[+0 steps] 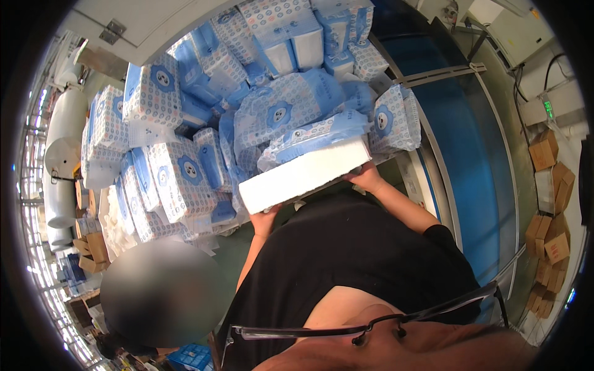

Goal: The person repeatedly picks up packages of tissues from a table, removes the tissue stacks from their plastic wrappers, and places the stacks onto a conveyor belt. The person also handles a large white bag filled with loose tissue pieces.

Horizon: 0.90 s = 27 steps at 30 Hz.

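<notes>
A long white block (303, 174), which looks like a stack of soft tissues, is held level in front of my body. My left hand (265, 220) grips its near left end, and my right hand (366, 177) grips its right end. Most of the fingers on both hands are hidden by the block. Crumpled blue printed film (322, 133) lies against the block's far side; whether it is attached cannot be told. Just beyond it sits a larger blue-and-white printed pack (281, 111), with another patterned pack (395, 119) to the right of my right hand.
Several patterned tissue packs (179, 179) are heaped on the left and at the back. A blue conveyor belt (476, 161) with a metal frame runs along the right. Cardboard boxes (544, 229) stand farther right. White rolls (65, 154) are at far left, and a blurred round shape (164, 290) is at lower left.
</notes>
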{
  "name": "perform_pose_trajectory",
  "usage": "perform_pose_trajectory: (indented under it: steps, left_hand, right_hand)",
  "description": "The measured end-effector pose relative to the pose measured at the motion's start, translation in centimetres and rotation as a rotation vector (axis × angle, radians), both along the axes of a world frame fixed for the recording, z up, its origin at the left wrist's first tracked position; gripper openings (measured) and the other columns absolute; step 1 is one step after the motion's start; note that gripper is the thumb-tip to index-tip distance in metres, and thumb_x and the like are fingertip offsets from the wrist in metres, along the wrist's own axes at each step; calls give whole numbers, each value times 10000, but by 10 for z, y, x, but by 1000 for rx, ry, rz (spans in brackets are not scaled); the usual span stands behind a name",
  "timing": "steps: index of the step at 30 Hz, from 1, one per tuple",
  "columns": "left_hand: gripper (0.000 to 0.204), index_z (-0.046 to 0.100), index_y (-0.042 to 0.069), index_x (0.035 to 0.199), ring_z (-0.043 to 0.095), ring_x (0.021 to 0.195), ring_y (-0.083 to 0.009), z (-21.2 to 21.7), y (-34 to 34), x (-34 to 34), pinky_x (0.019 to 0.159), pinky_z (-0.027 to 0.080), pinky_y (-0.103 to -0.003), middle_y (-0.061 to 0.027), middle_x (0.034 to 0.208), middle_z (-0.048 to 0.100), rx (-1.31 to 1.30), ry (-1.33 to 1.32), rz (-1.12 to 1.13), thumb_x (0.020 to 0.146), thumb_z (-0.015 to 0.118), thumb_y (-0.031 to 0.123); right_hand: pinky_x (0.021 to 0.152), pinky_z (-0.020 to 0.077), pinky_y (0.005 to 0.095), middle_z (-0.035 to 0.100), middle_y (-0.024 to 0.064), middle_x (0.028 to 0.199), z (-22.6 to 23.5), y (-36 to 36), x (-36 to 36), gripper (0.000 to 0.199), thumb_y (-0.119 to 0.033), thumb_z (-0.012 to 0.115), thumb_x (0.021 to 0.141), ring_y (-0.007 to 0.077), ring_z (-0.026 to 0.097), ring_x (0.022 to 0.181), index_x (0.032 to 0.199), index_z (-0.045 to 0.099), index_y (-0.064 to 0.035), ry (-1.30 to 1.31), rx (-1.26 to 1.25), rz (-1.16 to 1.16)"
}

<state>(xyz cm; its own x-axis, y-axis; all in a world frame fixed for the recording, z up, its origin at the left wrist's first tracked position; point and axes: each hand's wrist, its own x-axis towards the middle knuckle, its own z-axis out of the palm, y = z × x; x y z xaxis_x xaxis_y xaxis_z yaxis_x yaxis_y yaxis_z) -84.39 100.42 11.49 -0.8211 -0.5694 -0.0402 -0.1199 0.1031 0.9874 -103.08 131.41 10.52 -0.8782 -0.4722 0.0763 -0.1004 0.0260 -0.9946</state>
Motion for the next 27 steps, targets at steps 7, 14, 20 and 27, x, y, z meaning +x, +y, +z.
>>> perform_pose_trajectory:
  steps: [7, 14, 20, 27]
  left_hand:
    - [625, 541, -22, 1289, 577, 1141, -261, 63, -24, -30, 1005, 422, -375, -139, 1249, 611, -555, 223, -87, 740, 807, 115]
    - [743, 514, -27, 1329, 528, 1229, -295, 154, 34, -146, 1076, 350, -410, -194, 1332, 549, -816, 522, -263, 744, 836, 299]
    - [1087, 132, -9, 1510, 391, 1321, -272, 211, 191, -242, 1084, 345, -416, -153, 1446, 355, -384, 634, -599, 708, 848, 147]
    - [1080, 106, 46, 1537, 401, 1282, -347, 190, 421, -323, 1071, 357, -440, -219, 1418, 364, -72, 257, -1061, 735, 816, 186]
  right_hand:
    - [1098, 339, 395, 457, 112, 1396, 112, 8, -23, 986, -269, 885, 680, 265, 430, 1324, 1455, 314, -57, 449, -10, -101]
    - [1117, 307, 415, 416, 150, 1427, 175, 89, -43, 1035, -219, 878, 696, 324, 409, 1340, 1497, 244, -55, 900, 128, -409]
    - [1154, 247, 397, 292, 94, 1530, 165, 225, -48, 1135, -87, 840, 719, 246, 300, 1406, 1552, 70, -131, 351, -441, -537]
    - [1135, 303, 436, 349, 118, 1495, 129, 433, -32, 948, -108, 737, 840, 278, 368, 1382, 1524, 84, -174, -318, -492, -820]
